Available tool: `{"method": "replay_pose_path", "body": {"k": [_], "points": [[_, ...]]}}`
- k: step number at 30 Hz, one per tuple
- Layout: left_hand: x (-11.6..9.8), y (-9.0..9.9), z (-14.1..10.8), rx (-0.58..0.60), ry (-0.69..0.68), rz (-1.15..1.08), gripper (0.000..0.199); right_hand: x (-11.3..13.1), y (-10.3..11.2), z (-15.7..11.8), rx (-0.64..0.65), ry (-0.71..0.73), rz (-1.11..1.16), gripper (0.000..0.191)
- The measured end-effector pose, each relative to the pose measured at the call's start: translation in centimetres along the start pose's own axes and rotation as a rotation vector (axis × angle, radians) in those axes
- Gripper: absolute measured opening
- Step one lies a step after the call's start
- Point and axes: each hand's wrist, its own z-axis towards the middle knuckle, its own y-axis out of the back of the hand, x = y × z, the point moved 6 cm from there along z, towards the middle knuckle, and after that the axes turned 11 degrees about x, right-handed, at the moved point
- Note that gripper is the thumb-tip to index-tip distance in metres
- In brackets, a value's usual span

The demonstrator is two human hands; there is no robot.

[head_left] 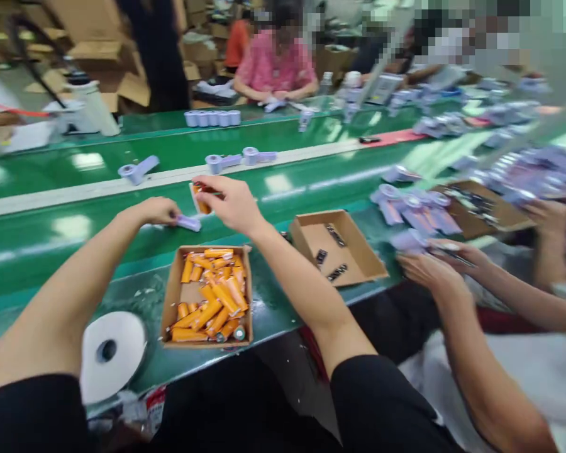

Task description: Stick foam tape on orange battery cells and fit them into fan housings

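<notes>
My left hand (158, 210) rests on the green conveyor belt (99, 176) and grips a small lilac handle part (188, 222). My right hand (233, 201), just to its right, holds an orange battery (200, 196) with a white piece around it. Below both hands stands a cardboard box (172, 296) full of several orange batteries (214, 296).
A white tape roll (110, 353) lies at the near left edge. A second cardboard box (353, 248) with small dark parts sits to the right. A neighbour's hands (434, 264) work on lilac fans (412, 211). More lilac fans (139, 168) ride the belt; people sit opposite.
</notes>
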Motion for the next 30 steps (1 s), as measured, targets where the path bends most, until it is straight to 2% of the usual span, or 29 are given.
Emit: {"method": "replay_pose_path", "body": {"k": [2,3,6,8,13,19,30], "points": [[1.4,-0.8,0.9,0.061,0.024,-0.038,0.024,-3.2,-1.9,3.3,0.085,-0.057,-0.09,0.035],[2.0,-1.2,1.4,0.079,0.029,-0.054,0.024,-4.9,-2.7,4.1,0.111,-0.108,-0.119,0.034],[2.7,-1.8,2.1,0.052,0.026,-0.09,0.029,-8.9,-4.2,4.1,0.153,-0.232,-0.154,0.036],[2.6,-2.0,2.3,0.009,0.023,-0.106,0.033,-9.9,-4.9,3.4,0.175,-0.24,-0.177,0.036],[2.0,-2.2,2.6,-0.09,0.043,-0.117,0.035,-9.8,-6.7,3.3,0.276,-0.182,-0.349,0.033],[0.9,-2.4,3.3,-0.135,0.061,-0.116,0.031,-9.1,-8.0,3.4,0.457,-0.199,-0.748,0.034],[0.0,-2.6,4.3,-0.215,0.085,-0.199,0.023,-10.4,-9.9,3.6,0.695,-0.319,-0.955,0.03]]}}
